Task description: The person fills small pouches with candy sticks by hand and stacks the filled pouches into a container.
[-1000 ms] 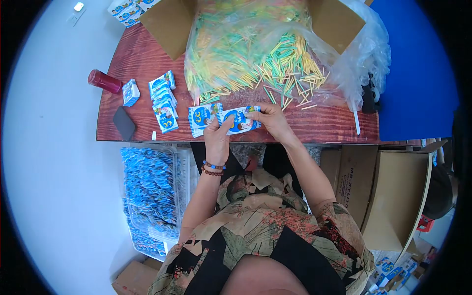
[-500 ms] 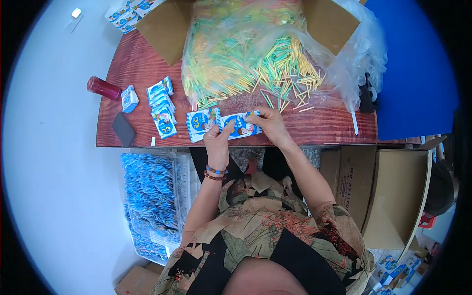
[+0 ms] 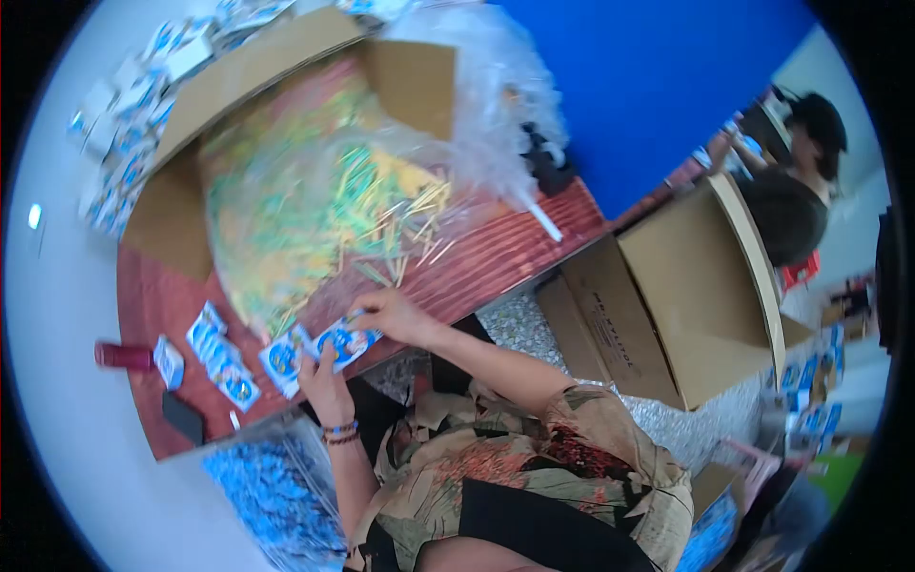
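A blue and white printed packet (image 3: 345, 349) is pinched between my two hands at the table's front edge. My left hand (image 3: 327, 389) is closed on its left end, thumb on top, with a beaded bracelet at the wrist. My right hand (image 3: 398, 316) grips its upper right part with the fingertips. Beside my left thumb lies another such packet (image 3: 280, 364), partly overlapped. Farther left, several similar packets (image 3: 221, 357) lie in an overlapping row. Behind my hands, thin yellow and green sticks (image 3: 381, 214) spill from a clear plastic bag (image 3: 257, 219).
A cardboard box (image 3: 170, 224) holds the bag. A red cylinder (image 3: 124, 357), a small upright packet (image 3: 169, 363) and a dark flat object (image 3: 183, 418) sit left. Below is a tub of blue packets (image 3: 272, 491). At right stand an open carton (image 3: 681, 296) and another person (image 3: 810, 143).
The head view has swung to the right and tilted, so the table now slants and another person shows at right. Both hands still hold the packet; the picture is blurrier.
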